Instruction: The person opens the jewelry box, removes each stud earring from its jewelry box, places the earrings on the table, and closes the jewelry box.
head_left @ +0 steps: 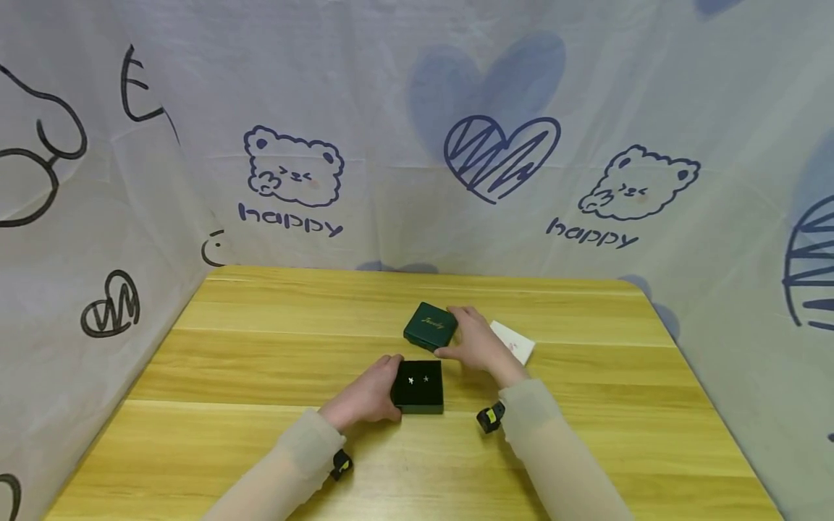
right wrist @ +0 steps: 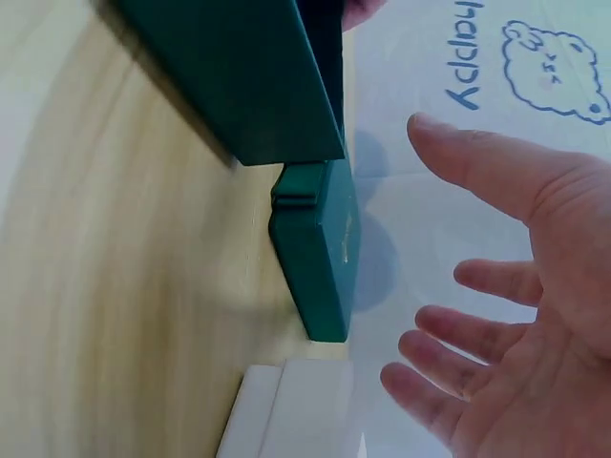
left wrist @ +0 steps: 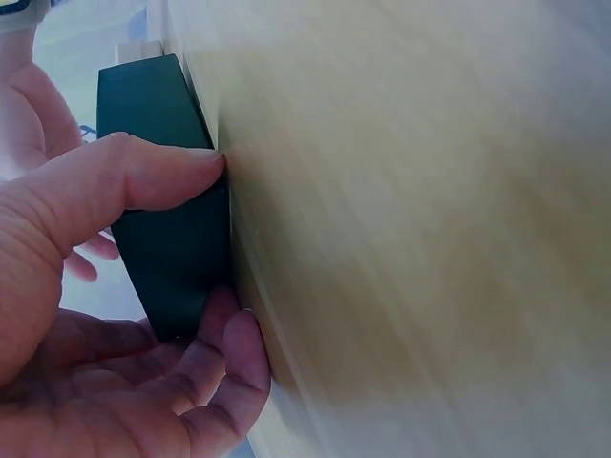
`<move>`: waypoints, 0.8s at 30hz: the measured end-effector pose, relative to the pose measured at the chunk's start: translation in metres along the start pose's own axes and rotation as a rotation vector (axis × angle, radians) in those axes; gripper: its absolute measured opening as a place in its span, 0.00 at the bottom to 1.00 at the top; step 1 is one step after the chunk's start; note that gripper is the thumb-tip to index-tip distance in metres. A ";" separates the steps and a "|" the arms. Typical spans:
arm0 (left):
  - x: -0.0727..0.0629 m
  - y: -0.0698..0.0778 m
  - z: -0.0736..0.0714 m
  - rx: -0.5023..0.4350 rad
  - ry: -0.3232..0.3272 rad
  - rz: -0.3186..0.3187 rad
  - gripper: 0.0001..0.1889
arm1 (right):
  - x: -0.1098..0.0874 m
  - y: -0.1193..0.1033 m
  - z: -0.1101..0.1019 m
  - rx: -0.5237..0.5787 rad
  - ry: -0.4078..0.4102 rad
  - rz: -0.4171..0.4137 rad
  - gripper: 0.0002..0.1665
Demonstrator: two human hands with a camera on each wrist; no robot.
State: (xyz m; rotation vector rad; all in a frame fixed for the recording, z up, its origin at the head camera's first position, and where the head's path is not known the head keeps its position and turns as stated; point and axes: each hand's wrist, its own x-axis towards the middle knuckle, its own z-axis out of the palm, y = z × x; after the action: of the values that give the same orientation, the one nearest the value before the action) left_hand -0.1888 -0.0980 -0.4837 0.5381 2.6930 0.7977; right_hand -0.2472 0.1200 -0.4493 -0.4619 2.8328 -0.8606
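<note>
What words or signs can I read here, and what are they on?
"happy", twice: on the backdrop, under bear drawings.
"Jewelry", apparently: small gold script on the green box piece.
"E"-like mark: on the left-hand cloth.
White piece: pinkish mark, too small to read.

- Table [head_left: 260, 347] was yellow wood w/ lt. & dk. stripes & round back corners.
- Sq. box [head_left: 419, 396] sat nr. the mid. of the table, open on top, black inside & dk. green outside.
- Green pc. [head_left: 426, 334] lay just behind the box, turned a bit, w/ gold writing on top.
- White box [head_left: 519, 343] lay flat, R of the green pc., also turned.
</note>
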 end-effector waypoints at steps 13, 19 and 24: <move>0.000 -0.001 0.000 -0.016 0.011 0.007 0.52 | -0.039 0.001 0.018 0.160 -0.054 -0.058 0.54; 0.000 0.000 -0.001 -0.011 0.013 0.012 0.52 | -0.047 0.003 0.028 0.165 -0.104 -0.061 0.60; 0.000 -0.001 0.000 -0.003 0.009 0.015 0.52 | -0.050 0.004 0.036 0.173 -0.105 -0.067 0.62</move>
State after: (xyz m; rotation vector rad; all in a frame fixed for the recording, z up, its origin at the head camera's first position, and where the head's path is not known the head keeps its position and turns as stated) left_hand -0.1891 -0.0989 -0.4842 0.5554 2.6988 0.8096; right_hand -0.1927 0.1207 -0.4790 -0.5621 2.6335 -1.0503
